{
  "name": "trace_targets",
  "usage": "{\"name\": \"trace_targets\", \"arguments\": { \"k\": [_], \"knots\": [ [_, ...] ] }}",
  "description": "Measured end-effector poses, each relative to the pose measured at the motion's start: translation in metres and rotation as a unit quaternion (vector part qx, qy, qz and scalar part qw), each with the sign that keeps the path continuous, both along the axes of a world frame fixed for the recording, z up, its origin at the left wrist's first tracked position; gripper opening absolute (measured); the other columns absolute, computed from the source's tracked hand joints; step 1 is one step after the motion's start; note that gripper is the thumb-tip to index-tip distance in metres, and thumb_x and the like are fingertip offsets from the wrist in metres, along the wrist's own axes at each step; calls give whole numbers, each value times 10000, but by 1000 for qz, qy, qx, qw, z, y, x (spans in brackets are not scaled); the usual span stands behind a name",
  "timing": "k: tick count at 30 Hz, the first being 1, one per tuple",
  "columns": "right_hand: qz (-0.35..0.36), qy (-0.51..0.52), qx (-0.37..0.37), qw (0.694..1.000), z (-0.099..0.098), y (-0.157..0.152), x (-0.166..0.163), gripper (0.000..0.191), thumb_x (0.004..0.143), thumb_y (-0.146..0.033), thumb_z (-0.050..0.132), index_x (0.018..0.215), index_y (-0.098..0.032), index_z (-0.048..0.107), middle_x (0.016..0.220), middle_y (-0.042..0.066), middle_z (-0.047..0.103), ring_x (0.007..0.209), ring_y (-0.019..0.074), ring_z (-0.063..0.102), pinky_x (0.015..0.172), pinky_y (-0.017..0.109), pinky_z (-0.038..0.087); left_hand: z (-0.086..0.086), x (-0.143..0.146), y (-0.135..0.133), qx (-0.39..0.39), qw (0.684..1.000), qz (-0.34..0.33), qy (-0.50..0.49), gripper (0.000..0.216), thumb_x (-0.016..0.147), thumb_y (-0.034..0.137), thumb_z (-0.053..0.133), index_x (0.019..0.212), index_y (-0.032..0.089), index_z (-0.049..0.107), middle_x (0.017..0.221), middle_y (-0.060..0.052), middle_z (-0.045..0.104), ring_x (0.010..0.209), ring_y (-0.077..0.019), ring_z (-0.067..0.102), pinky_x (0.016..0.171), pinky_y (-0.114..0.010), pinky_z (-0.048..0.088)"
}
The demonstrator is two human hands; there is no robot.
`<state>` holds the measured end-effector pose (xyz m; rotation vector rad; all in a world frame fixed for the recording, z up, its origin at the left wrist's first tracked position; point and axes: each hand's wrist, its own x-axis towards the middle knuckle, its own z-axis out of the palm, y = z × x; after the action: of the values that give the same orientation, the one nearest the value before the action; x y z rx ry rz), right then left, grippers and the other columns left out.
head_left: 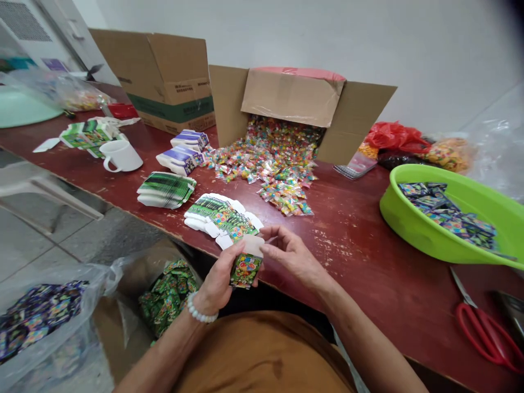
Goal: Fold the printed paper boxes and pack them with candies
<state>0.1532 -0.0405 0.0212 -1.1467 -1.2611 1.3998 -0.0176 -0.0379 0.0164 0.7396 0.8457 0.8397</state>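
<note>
The left hand (216,284) has its grip closed around a small box (245,270), held upright just over the near edge of the surface (360,240); the right hand (292,256) pinches its top flap (252,245) from the right

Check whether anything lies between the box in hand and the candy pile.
Nothing visible does. The left hand holds the box, and the right hand pinches its flap. Only bare table lies between it and the candy pile; the fanned flat boxes sit just left of that line.
</note>
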Motion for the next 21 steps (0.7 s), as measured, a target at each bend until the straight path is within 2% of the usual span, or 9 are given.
{"name": "trace_targets", "arguments": {
  "k": [2, 4, 6, 8, 10, 11, 13, 17, 21],
  "knots": [
    [42, 57, -32, 997, -6, -2, -8, 406, 783, -425, 739, 1094, -218, 579, 829, -7, 639, 635, 126, 568, 611, 266, 483, -3, 1, -2, 30, 1000, 1, 4, 386, 834, 478, 601, 975, 121, 643, 638, -43, 671, 492, -149, 595, 450, -241, 509],
    [38, 64, -7, 997, -11, -4, -15, 315, 814, -432, 710, 1020, -215, 612, 824, 6, 654, 639, 137, 591, 595, 272, 498, -5, 2, -3, 60, 998, 5, 5, 324, 819, 428, 651, 958, 136, 637, 650, -26, 670, 504, -139, 596, 444, -222, 505],
    [-16, 9, 93, 996, -14, -5, -18, 215, 854, -416, 670, 892, -205, 656, 864, 40, 679, 751, 169, 638, 671, 299, 526, -5, 3, -3, 52, 998, 13, -11, 287, 816, 399, 683, 951, 151, 632, 678, -9, 667, 513, -129, 597, 438, -215, 510],
    [-60, -76, 223, 970, -14, -4, -16, 192, 885, -382, 638, 831, -204, 684, 912, 72, 708, 868, 197, 661, 785, 336, 529, -3, 3, -1, 2, 999, -2, -48, 300, 839, 442, 665, 920, 155, 627, 675, -7, 665, 489, -133, 600, 421, -233, 519],
    [-50, -150, 309, 938, -12, -5, -12, 178, 904, -352, 613, 855, -207, 705, 932, 88, 732, 911, 211, 672, 856, 366, 513, -1, 2, 0, -55, 994, -46, -87, 377, 871, 526, 596, 915, 153, 627, 654, -22, 672, 463, -160, 617, 407, -268, 528],
    [-32, -172, 322, 930, -10, -5, -10, 185, 914, -344, 598, 861, -205, 709, 930, 91, 739, 912, 213, 677, 865, 369, 511, 1, 2, 1, -71, 990, -63, -102, 408, 887, 553, 556, 944, 156, 629, 649, -30, 677, 456, -175, 627, 402, -282, 530],
    [-5, -167, 283, 945, -7, -6, -9, 218, 925, -344, 575, 836, -195, 707, 906, 85, 737, 848, 199, 686, 791, 340, 536, 3, 2, 1, -80, 989, -61, -110, 425, 920, 549, 500, 1059, 169, 631, 688, -38, 699, 467, -186, 644, 405, -291, 535],
    [5, -32, 112, 993, -5, -4, -14, 201, 860, -360, 652, 773, -179, 672, 912, 52, 718, 634, 136, 653, 535, 251, 537, 2, 5, -1, -59, 996, 9, -70, 472, 954, 512, 460, 1214, 158, 634, 858, -71, 742, 525, -143, 649, 443, -234, 521],
    [6, 5, 69, 998, -5, 2, -18, 166, 823, -332, 679, 769, -176, 666, 857, 34, 723, 629, 127, 643, 545, 242, 540, -2, 8, -2, -34, 998, 30, -45, 556, 945, 567, 438, 1198, 125, 660, 910, -101, 754, 583, -155, 673, 461, -215, 509]
  ]
}}
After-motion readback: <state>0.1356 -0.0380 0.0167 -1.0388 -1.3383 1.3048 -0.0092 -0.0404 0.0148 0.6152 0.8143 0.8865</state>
